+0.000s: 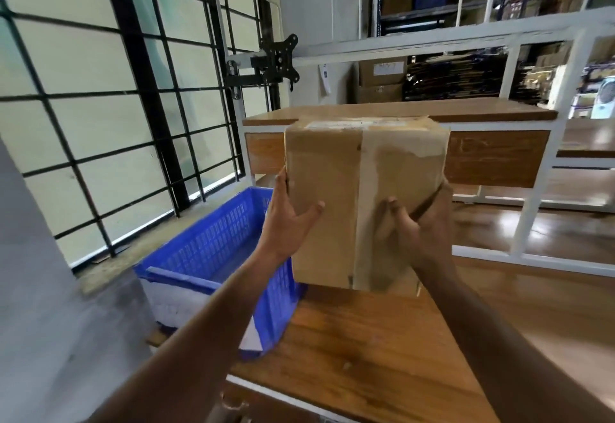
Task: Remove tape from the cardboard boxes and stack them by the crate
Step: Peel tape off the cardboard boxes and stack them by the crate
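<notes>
Two wooden-topped tables on white metal frames are seen, the near brown table (366, 339) glossy and grained. Beside its left edge a blue perforated plastic crate (213, 249) is stood, slotted along its walls. One rectangular brown cardboard box (332, 206) is held upright above the near table, right of the crate. A glossy strip of clear tape (367, 189) is run down its front face, wrinkled at the top. The left hand (293, 219) is pressed flat on the box's left side, fingers straight. The right hand (419, 233) is curled round the right lower edge, gripping.
</notes>
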The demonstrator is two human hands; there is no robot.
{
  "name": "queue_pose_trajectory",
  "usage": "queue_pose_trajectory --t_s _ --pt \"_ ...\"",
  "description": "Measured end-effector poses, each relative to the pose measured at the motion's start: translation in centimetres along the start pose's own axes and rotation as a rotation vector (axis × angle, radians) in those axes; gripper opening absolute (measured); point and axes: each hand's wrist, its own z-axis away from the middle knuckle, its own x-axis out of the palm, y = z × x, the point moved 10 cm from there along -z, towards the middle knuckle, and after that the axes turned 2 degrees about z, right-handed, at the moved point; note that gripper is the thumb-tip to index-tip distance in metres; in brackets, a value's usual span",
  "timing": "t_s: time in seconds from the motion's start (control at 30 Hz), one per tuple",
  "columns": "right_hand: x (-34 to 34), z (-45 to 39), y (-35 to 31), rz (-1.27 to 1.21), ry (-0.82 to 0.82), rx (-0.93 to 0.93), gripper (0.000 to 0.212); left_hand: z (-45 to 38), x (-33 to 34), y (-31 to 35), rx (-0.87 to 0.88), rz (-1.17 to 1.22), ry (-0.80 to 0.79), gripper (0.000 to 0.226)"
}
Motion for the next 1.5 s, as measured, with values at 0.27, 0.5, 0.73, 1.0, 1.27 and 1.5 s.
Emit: queue_pose_trajectory --t_s 0.27,0.5,0.73,1.0,1.27,1.5 --pt "8.1 -2.5 -4.7 -0.028 -0.011 -0.106 0.085 -6.0 -7.1 -1.8 0.070 -0.058 0.070 0.092" --pt "18.6 -4.9 -6.0 -0.015 0.011 -0.145 0.082 -12.1 -14.6 -7.3 0.098 -0.074 0.041 0.089" --pt "28.1 -6.5 -5.0 0.143 -0.093 -0.155 0.071 -17.6 -20.4 -13.8 0.064 -0.347 0.082 0.086" --pt "32.8 -6.0 0.7 0.586 -0.065 -0.104 0.071 -19.4 -20.8 -22.5 -0.155 -0.305 0.105 0.056" --pt "34.7 -6.2 5.8 0.752 -0.066 0.001 0.052 -19.4 -17.9 -28.5 -0.309 -0.205 0.020 0.056" --pt "36.3 -6.6 9.8 0.669 -0.117 0.078 0.046 -18.9 -15.4 -33.0 -0.385 -0.083 -0.041 0.066"
